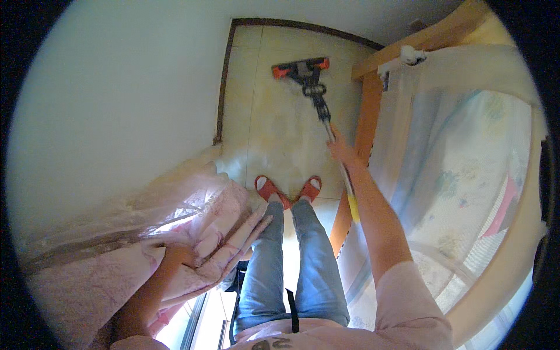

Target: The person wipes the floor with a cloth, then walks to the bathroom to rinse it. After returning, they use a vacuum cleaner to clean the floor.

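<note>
My right hand (343, 151) is wrapped around the metal pole of a mop (321, 105), about midway along it. The black mop head (302, 70) has orange-red ends and lies over the pale tiled floor (284, 144), towards the far wall. Lower on the pole, a yellow section (353, 209) shows beside my right forearm. My left hand (181, 253) is at a pink and white lace curtain (214, 245), and its folds hide most of the fingers. Whether those fingers grip the cloth cannot be made out.
On the right stands a bed with a wooden frame (366, 118) and a mesh net (463, 175). A dark skirting board (225, 78) edges the floor beneath a pale wall (131, 78). My red slippers (271, 190) stand on the tiles. Bright light comes through beside the curtain.
</note>
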A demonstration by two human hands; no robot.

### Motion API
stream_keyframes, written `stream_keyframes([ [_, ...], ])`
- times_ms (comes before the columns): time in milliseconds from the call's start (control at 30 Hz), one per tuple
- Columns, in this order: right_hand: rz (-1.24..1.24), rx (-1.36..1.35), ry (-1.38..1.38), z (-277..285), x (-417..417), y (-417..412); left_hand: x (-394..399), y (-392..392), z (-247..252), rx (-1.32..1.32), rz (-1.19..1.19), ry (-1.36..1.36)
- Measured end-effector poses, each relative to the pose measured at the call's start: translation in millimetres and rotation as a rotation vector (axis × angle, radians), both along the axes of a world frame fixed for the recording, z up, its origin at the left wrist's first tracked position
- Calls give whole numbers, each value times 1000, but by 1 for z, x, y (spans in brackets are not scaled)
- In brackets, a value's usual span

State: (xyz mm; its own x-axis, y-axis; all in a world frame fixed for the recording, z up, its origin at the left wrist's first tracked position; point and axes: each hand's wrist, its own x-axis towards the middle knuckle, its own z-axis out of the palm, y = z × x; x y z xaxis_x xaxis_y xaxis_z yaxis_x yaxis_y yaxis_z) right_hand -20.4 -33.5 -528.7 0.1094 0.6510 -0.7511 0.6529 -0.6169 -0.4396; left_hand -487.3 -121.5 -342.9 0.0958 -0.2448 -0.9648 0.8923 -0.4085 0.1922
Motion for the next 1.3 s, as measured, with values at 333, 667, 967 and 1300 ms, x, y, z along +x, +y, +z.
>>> stream_keyframes([
  [333, 166, 99, -215, -27, -21, -125, 8, 3, -10, 47, -28, -7],
  [667, 202, -414, -104, 126, -95, -286, -10, -31, 7, 81, -71, -12],
  [967, 159, -81, -136, 142, -64, -190, -23, -44, -4, 95, -101, 9],
  [1300, -51, 131, -14, 29, -63, 7, -29, -44, -12, 131, -150, -32],
])
